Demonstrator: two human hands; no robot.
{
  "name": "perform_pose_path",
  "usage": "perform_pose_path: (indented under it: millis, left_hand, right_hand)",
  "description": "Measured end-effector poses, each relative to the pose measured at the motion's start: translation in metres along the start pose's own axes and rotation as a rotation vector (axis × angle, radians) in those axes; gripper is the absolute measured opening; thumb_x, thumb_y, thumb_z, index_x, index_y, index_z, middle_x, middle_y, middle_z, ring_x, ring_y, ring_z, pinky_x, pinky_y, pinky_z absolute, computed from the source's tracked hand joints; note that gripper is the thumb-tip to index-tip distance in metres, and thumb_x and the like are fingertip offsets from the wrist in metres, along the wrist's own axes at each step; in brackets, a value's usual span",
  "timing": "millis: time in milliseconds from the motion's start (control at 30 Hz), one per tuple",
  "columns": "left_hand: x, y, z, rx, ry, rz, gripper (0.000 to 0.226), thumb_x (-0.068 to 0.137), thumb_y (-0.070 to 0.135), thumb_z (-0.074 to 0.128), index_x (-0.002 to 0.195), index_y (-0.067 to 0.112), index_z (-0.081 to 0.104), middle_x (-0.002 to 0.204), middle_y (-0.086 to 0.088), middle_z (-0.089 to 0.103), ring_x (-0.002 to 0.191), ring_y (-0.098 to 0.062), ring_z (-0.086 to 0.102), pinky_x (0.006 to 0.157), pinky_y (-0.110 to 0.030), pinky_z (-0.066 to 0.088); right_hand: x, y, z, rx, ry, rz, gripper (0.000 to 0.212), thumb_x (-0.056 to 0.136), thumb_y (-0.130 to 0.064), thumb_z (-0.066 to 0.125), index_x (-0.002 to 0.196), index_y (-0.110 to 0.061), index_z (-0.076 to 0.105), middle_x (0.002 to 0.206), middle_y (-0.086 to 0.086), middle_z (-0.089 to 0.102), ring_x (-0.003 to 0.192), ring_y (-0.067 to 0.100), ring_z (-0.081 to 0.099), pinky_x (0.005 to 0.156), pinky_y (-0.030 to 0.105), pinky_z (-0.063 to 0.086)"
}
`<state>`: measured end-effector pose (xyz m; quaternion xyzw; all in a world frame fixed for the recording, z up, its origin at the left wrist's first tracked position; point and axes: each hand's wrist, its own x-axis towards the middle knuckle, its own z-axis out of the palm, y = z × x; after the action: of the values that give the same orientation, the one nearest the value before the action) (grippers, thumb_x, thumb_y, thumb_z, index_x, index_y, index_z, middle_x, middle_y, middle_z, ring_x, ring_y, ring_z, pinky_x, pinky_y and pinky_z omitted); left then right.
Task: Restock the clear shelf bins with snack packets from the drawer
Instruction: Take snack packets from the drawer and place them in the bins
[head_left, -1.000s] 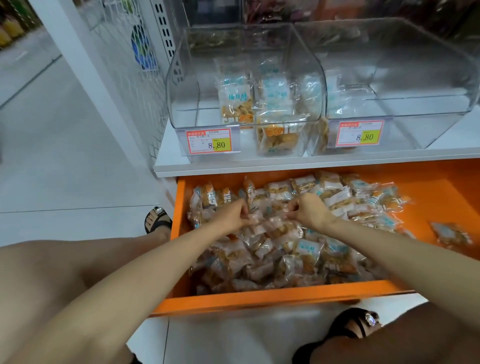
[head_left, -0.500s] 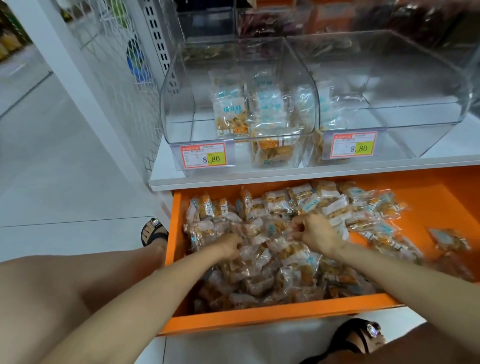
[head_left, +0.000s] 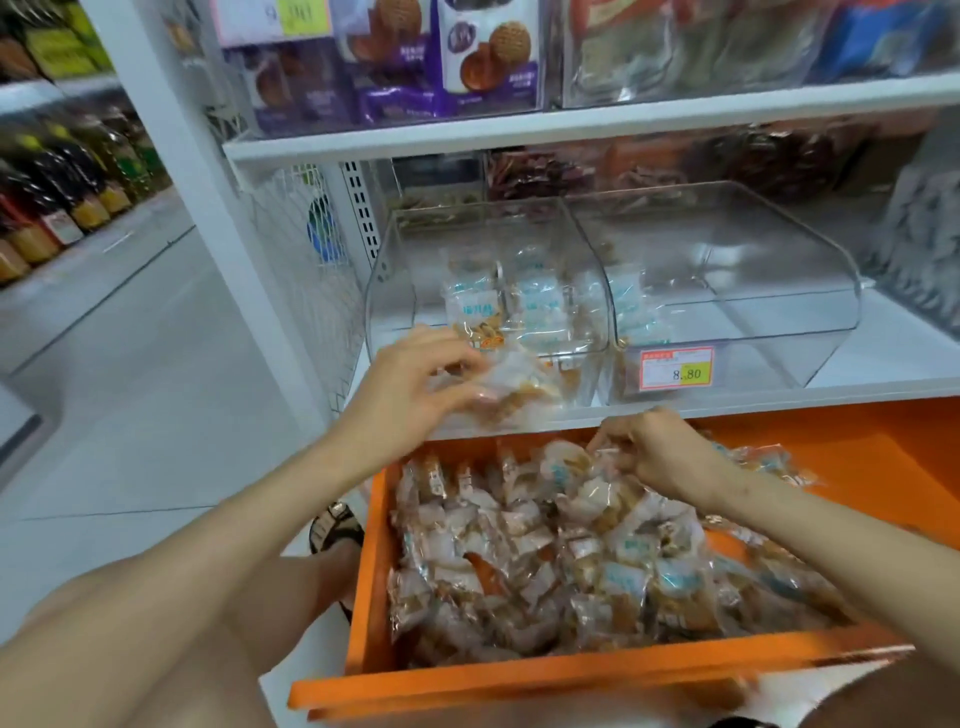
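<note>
An open orange drawer holds a heap of clear snack packets. Above it on the white shelf stand two clear bins. The left bin has a few packets in it, and the right bin has some against its left wall. My left hand is raised in front of the left bin's lower edge and grips a blurred bunch of packets. My right hand is down at the drawer's back, its fingers curled round packets at the top of the heap.
A price tag reading 8.80 sits on the right bin's front. An upper shelf carries purple biscuit packs. A wire mesh panel closes the shelf's left side. My knees and a sandalled foot are beside the drawer.
My left hand has lifted out of the drawer with packets, up to the left bin's front. My right hand stays in the heap. The view has tilted upward.
</note>
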<state>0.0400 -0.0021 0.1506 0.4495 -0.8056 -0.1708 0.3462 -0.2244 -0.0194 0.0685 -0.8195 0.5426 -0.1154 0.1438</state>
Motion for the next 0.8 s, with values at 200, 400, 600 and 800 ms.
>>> perform_pose_path:
  millis: [200,400,600,800]
  left_hand:
    - [0.081,-0.005,-0.03,-0.109,0.251,-0.207,0.012,0.082,0.003,0.067,0.081,0.015,0.065,0.071,0.013,0.057,0.059,0.01,0.052,0.065,-0.007,0.041]
    - [0.157,-0.039,0.034,-0.243,0.167,-0.57,0.021,0.086,0.008,0.065,0.067,0.013,0.057,0.075,-0.012,0.061,0.075,-0.019,0.052,0.076,-0.033,0.045]
    - [0.17,-0.051,0.05,-0.19,0.048,-0.692,0.024,0.087,0.01,0.064,0.105,-0.005,0.065,0.102,-0.021,0.065,0.098,-0.029,0.063,0.076,-0.032,0.051]
    - [0.147,-0.059,0.036,-0.34,-0.188,-0.713,0.022,0.089,0.005,0.06,0.111,0.007,0.056,0.09,-0.012,0.061,0.063,-0.01,0.058,0.056,-0.016,0.051]
  right_hand:
    - [-0.011,-0.007,-0.034,0.103,0.105,0.061,0.019,0.082,-0.005,0.067,0.091,-0.02,0.073,0.071,0.003,0.07,0.07,0.019,0.063,0.066,0.027,0.046]
    - [-0.013,-0.005,-0.04,0.145,0.127,0.038,0.023,0.081,-0.007,0.067,0.088,-0.028,0.072,0.067,-0.004,0.07,0.066,0.01,0.063,0.068,0.029,0.05]
    - [-0.013,0.0,-0.042,0.267,0.064,0.023,0.039,0.081,-0.008,0.069,0.072,-0.045,0.062,0.067,-0.006,0.069,0.063,0.007,0.061,0.065,0.025,0.048]
    - [-0.008,-0.021,-0.055,0.558,0.079,0.076,0.025,0.076,-0.004,0.075,0.078,-0.028,0.069,0.046,-0.018,0.047,0.048,-0.001,0.042,0.051,0.01,0.033]
